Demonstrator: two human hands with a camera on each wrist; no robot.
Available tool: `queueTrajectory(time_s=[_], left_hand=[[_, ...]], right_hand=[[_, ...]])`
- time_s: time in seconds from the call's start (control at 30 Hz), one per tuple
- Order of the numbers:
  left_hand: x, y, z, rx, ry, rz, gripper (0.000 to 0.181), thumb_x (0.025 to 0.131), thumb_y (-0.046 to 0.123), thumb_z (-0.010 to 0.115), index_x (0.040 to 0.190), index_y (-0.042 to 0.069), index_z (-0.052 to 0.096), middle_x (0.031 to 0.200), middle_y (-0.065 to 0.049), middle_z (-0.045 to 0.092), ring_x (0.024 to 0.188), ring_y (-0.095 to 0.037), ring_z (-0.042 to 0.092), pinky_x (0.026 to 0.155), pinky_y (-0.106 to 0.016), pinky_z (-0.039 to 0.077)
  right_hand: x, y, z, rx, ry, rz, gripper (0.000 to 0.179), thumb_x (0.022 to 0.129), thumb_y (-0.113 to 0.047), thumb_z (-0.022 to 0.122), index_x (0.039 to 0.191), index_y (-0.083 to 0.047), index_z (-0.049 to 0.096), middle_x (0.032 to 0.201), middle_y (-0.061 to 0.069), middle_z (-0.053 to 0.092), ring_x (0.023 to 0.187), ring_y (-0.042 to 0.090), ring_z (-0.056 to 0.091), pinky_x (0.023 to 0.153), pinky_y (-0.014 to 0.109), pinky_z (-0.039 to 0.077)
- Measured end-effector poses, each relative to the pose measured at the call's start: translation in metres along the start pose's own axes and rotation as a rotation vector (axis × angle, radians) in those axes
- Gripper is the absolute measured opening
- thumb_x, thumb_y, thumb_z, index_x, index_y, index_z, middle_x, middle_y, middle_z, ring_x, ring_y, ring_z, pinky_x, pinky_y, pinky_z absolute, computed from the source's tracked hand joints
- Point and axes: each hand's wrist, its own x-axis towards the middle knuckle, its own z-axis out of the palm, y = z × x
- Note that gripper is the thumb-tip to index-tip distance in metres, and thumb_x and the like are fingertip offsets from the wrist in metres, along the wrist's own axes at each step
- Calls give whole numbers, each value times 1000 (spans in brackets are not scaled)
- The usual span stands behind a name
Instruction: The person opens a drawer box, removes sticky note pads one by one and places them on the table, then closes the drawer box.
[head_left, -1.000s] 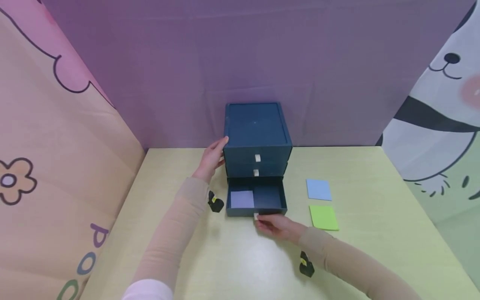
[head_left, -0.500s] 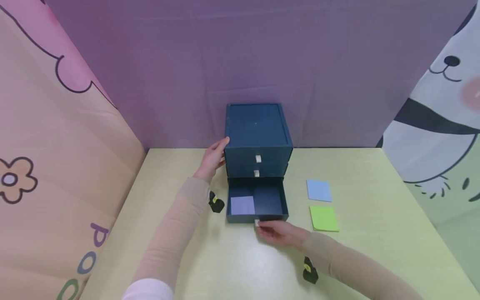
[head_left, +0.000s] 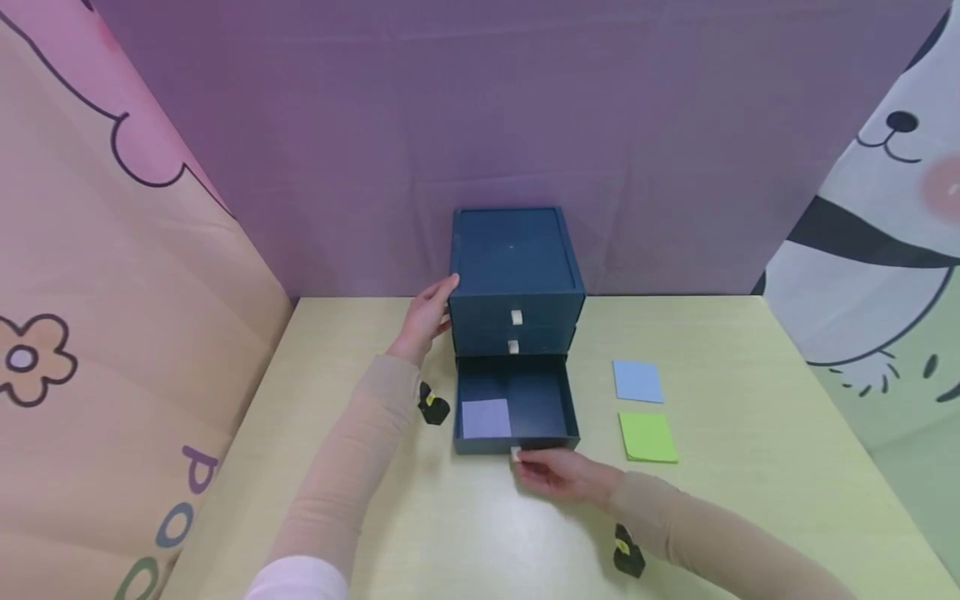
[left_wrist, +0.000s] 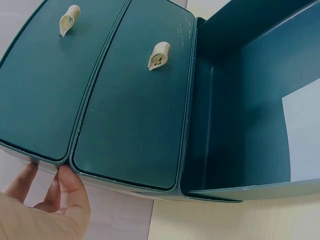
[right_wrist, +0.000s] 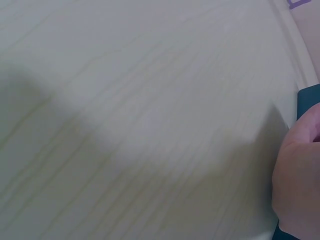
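A dark blue cabinet (head_left: pixel 516 250) with three stacked drawers stands at the back of the table. Its bottom drawer (head_left: pixel 543 408) is pulled well out, and a pale purple sticky-note pad (head_left: pixel 486 418) lies at the left inside it. My left hand (head_left: pixel 424 321) rests on the cabinet's left side, fingertips touching near the front edge; the left wrist view shows those fingers (left_wrist: pixel 73 187) against the side wall. With thumb and fingers, my right hand (head_left: pixel 558 475) pinches the small white pull tab (head_left: pixel 515 454) of the bottom drawer. In the right wrist view that hand is partly cut off.
Right of the drawer, a light blue sticky-note pad (head_left: pixel 638 382) and a green one (head_left: pixel 648 437) lie on the wooden table (head_left: pixel 720 500). A purple cloth (head_left: pixel 337 167) hangs behind the cabinet. The two upper drawers, each with a white tab (left_wrist: pixel 159 55), are closed.
My right hand has drawn the bottom drawer further out toward me, and the purple pad has come along inside it. The left hand has stayed in place on the cabinet.
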Motion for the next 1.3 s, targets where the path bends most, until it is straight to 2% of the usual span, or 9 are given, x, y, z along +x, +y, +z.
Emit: queueTrajectory(time_s=[0.33,0.97,1.3], left_hand=[[0,-1,0,5,0,-9,60,91,50,56,142,20,45,149,0,39,130,-27,44,106,-40,39],[-2,1,1,16,4,-14,60,91,50,56,142,20,45,150,1,38,131,-27,43,106,-40,39],[-4,3,1,14,-5,-5,61,91,50,56,143,19,44,150,0,38,132,-28,42,106,-41,39]], right_hand=[[-7,8,0,-35,0,15,14,95,-8,52,87,-6,63,83,4,67,76,10,64,78,20,54],[-21,16,1,-90,-1,63,12,94,-14,56,87,-9,64,80,-1,65,73,5,61,76,18,54],[-29,19,8,-131,37,70,15,95,-15,56,83,-12,64,73,-5,61,66,1,57,70,15,53]])
